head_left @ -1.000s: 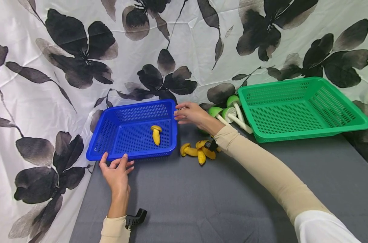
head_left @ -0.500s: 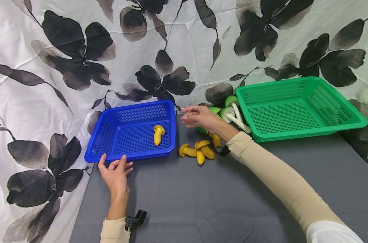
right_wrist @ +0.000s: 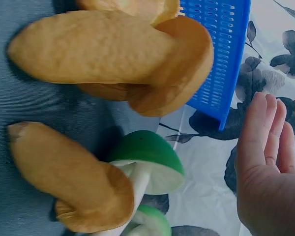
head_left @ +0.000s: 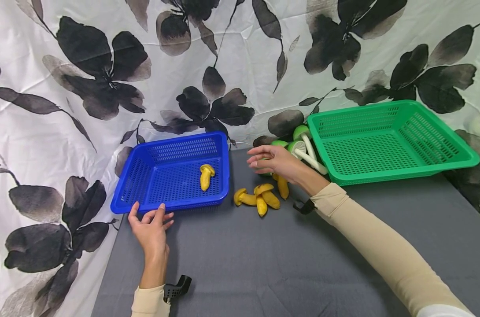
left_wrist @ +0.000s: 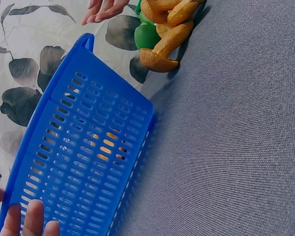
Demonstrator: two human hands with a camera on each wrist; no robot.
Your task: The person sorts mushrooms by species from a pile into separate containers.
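A blue basket [head_left: 145, 185] sits at the table's back left with one yellow mushroom [head_left: 205, 176] inside. My left hand [head_left: 150, 224] rests at its near rim, straight fingertips [left_wrist: 32, 221] touching the edge. My right hand [head_left: 269, 160] hovers open and holds nothing, just right of the basket. It is above a small pile of yellow mushrooms [head_left: 260, 196] and next to green-capped mushrooms [head_left: 301, 147]. In the right wrist view the flat fingers [right_wrist: 263, 142] hang over a yellow mushroom [right_wrist: 98, 49] and a green cap [right_wrist: 147, 157].
An empty green basket [head_left: 442, 165] stands at the back right on the grey table [head_left: 264, 264]. A floral cloth [head_left: 240, 53] hangs close behind both baskets and down the left side.
My right hand has drawn back from the blue basket's far right corner, moving right and nearer, over the loose mushrooms. The left hand has stayed at the rim.
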